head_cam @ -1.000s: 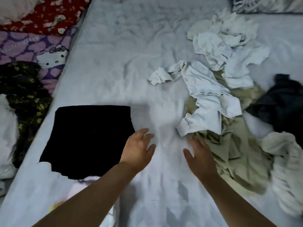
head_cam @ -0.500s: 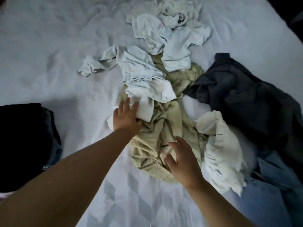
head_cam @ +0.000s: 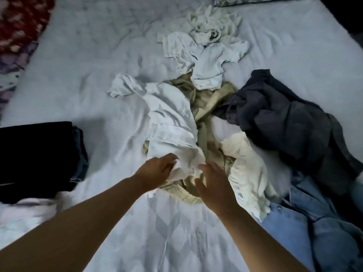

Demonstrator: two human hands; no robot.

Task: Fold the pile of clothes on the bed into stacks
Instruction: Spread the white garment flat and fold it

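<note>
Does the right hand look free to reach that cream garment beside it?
Probably yes: the right hand hovers open just left of the cream garment, which lies on top of the pile with nothing between them.

Dim light; white sheet (head_cam: 98,79), patterned red bedding (head_cam: 17,22) at left edge

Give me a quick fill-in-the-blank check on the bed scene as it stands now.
1. The left hand grips a ___ garment.
2. The folded black stack lies to the person's ___.
3. The olive garment lies ___ the white one.
4. The right hand holds ___.

Missing: white; left; under; nothing
</note>
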